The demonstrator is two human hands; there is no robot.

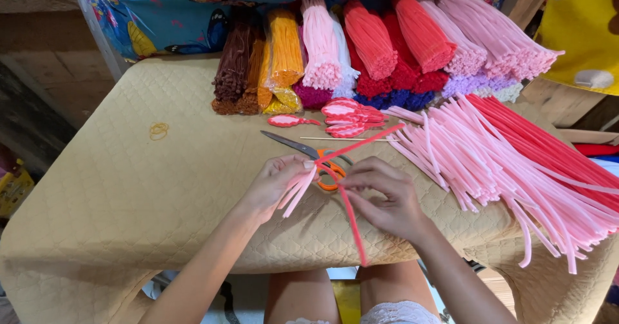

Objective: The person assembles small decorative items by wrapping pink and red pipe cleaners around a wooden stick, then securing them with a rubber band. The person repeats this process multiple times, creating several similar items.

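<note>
The left hand (274, 185) pinches a small bunch of pale pink pipe cleaners (298, 192), its fingers closed around their upper ends. The right hand (383, 195), just beside it at 3 o'clock, closes its fingers on a red pipe cleaner (351, 217) that crosses the pink bunch and runs from 1 o'clock down to 6 o'clock. Orange-handled scissors (303, 151) lie on the tan quilted table cover (161, 195), just behind the hands at 12 o'clock. A loose heap of pink and red pipe cleaners (509, 169) spreads at 3 o'clock. Bundled pipe cleaners (361, 47) in many colours stand at 12 o'clock, and finished red-and-white pieces (348, 117) lie before them.
</note>
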